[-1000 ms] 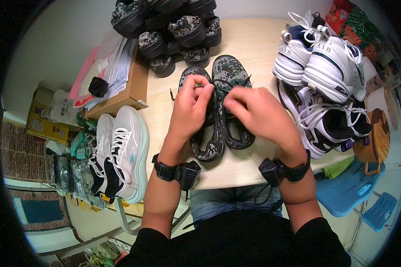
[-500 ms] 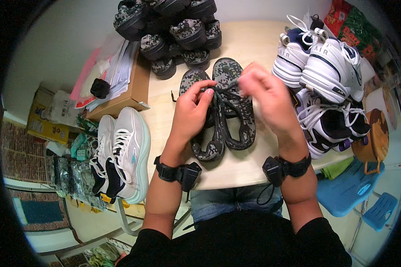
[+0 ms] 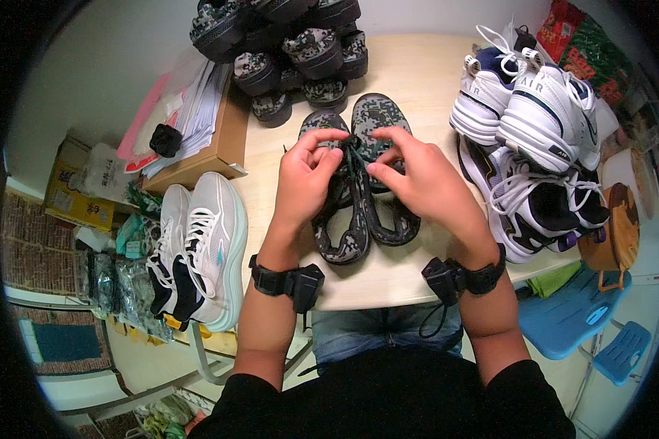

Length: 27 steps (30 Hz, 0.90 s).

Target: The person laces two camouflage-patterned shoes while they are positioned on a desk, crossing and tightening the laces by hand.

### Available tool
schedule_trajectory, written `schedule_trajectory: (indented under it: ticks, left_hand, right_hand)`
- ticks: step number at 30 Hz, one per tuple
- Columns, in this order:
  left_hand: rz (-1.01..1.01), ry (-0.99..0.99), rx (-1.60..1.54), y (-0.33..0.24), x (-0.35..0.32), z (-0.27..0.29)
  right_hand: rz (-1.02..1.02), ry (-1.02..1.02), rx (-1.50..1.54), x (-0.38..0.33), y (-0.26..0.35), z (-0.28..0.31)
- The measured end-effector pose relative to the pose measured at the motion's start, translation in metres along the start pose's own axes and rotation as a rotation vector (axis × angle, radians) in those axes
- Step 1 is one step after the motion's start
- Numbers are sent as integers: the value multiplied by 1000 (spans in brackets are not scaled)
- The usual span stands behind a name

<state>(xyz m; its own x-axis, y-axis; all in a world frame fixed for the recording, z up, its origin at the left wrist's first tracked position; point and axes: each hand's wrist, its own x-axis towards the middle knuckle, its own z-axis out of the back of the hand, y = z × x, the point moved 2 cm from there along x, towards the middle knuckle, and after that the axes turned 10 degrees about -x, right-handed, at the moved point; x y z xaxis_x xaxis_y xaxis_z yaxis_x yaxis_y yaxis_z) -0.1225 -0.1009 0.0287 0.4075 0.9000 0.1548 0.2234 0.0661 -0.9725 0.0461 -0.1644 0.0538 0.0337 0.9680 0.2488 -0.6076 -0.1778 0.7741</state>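
Dark laces [image 3: 354, 152] lie between the curled left hand [image 3: 307, 174], grip unclear, and the loosely parted right hand [image 3: 426, 175], atop camouflage shoes [image 3: 379, 113] pointing away.

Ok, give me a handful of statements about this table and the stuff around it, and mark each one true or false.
1. The left hand and right hand are at the dark laces of the camouflage shoes. True.
2. The papers lie under the cardboard box. False: they lie on top.
3. The pale sneakers on the left have white laces. True.
4. The blue chair is on the left. False: it's on the right.
5. Only one wrist wears a black band. False: both do.
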Motion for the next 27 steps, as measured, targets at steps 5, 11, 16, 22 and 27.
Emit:
schedule_trajectory:
  ticks: [5, 11, 16, 22, 27]
  left_hand:
    - [-16, 6, 159, -7, 0, 13]
    - [58, 63, 148, -18, -2, 25]
    - [1, -3, 419, -17, -3, 20]
    - [-238, 43, 659, -17, -3, 15]
    - [-346, 44, 600, -11, -3, 5]
  right_hand:
    - [25, 0, -183, 5, -7, -1]
    - [-54, -148, -198, 8, -15, 8]
    - [-26, 27, -48, 7, -1, -13]
    - [65, 13, -76, 12, -4, -25]
    - [164, -42, -145, 10, -2, -23]
